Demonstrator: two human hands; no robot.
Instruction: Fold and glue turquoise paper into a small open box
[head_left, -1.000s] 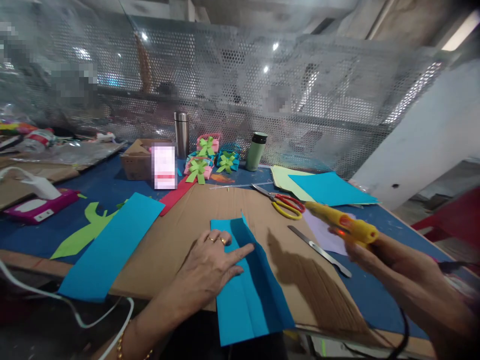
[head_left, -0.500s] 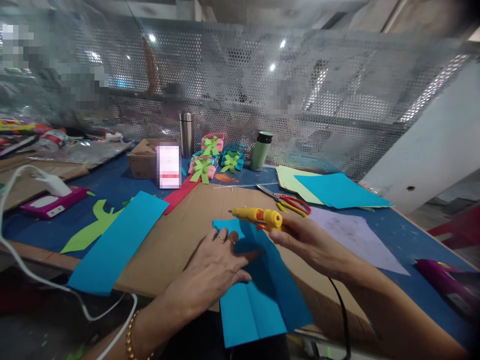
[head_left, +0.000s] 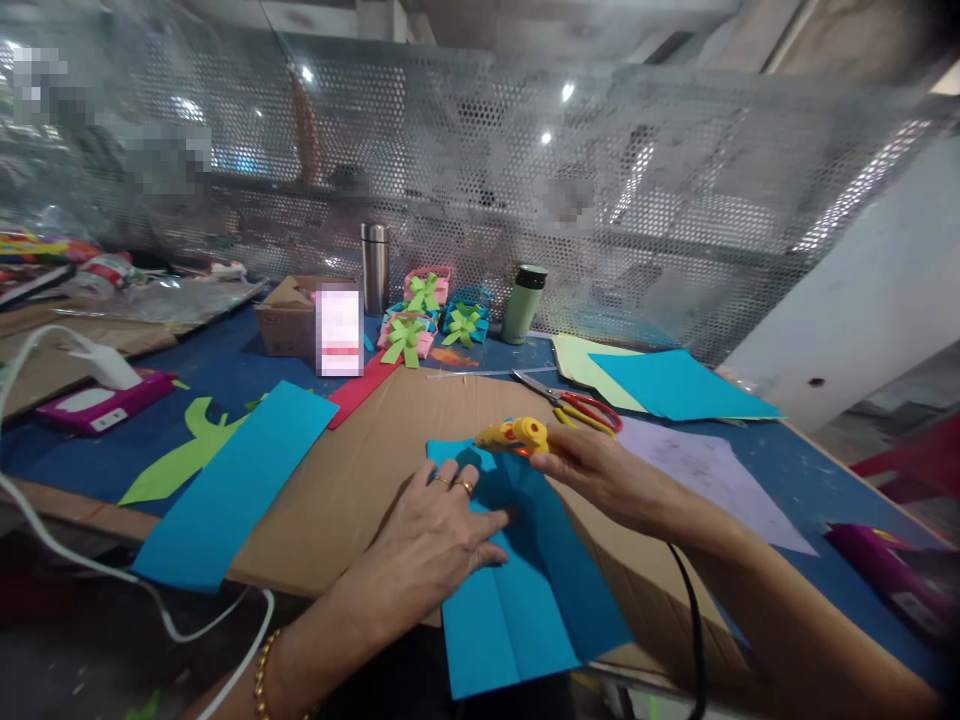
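My left hand (head_left: 442, 525) lies with fingers spread on a creased blue paper sheet (head_left: 499, 625), pressing its left part onto the cardboard. My right hand (head_left: 600, 470) grips a yellow glue gun (head_left: 516, 436) by its handle. The gun's nozzle points left and down at the far end of the blue sheet; whether it touches the paper I cannot tell. The sheet's right part is folded up at an angle, and its near end hangs over the table edge. A black cord (head_left: 688, 620) runs down below my right wrist.
Scissors with red and yellow handles (head_left: 589, 410) lie beyond the glue gun. A blue paper strip (head_left: 240, 485) and green cut-outs (head_left: 176, 465) lie left on the cardboard (head_left: 315, 520) and table. Behind stand small paper baskets (head_left: 427, 290), a steel flask (head_left: 375, 270) and a green tumbler (head_left: 523, 305).
The glue gun has come down, its nozzle tipping from nearly level toward the blue sheet. My left hand has shifted very slightly right and stays on the paper.
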